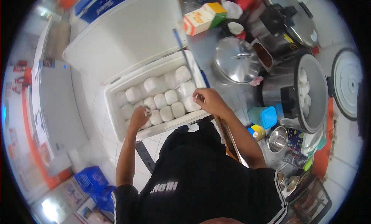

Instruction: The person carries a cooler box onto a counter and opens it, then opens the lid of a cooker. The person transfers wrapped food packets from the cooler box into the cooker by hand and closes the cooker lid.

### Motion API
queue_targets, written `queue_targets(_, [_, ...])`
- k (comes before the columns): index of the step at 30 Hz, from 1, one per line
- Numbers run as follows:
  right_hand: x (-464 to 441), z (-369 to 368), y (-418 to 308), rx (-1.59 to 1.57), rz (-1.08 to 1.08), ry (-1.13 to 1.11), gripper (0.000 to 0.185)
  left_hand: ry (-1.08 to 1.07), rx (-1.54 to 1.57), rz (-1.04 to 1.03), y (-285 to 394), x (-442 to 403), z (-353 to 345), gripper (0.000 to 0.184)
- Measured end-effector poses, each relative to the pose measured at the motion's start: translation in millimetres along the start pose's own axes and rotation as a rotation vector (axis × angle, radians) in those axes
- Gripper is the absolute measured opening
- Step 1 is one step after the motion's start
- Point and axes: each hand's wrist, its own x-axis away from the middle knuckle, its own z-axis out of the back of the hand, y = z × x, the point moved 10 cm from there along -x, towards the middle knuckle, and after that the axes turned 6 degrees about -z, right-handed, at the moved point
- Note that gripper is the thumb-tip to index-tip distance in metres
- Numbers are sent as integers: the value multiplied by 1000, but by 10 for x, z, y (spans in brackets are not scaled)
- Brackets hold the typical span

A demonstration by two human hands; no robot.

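Several rounded white bundles (167,113) lie in rows inside a white cooler box (110,104), whose large lid (123,38) stands open behind it. My left hand (140,117) is over the box's front left part, with its fingers bent together at the bundles; what they pinch, if anything, is too small to name. At the right end of the box, my right hand (210,101) has its fingers curled beside a bundle near the rim, and their tips are partly hidden. Both hands are above the bundles at the near side.
Right of the box, a metal counter (205,50) bears a lidded pot (237,60), a carton (205,18) and a blue-lidded container (262,117). Beyond stands a large open cooker (286,92) with white items inside. Blue bags (92,180) lie lower left.
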Motion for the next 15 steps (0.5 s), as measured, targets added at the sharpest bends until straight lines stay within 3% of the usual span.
queue_targets(4, [-820, -490, -59, 550, 210, 149, 21, -4, -48, -29, -124, 503, -150, 30])
queue_targets(7, [-1336, -685, 14, 826, 439, 314, 24, 34, 168, -60, -359, 381, -202, 43])
queue_targets(9, [-1592, -754, 188, 979, 271, 173, 28, -61, 65, -6, -260, 323, -228, 49])
queue_targets(13, [-1688, -795, 136, 1236, 161, -13, 36, -312, -79, -2, -418, 151, -468, 63])
queue_targets(15, [-1705, -847, 336, 1347, 4, -274, 48, -344, -87, 35, -494, 130, -469, 62])
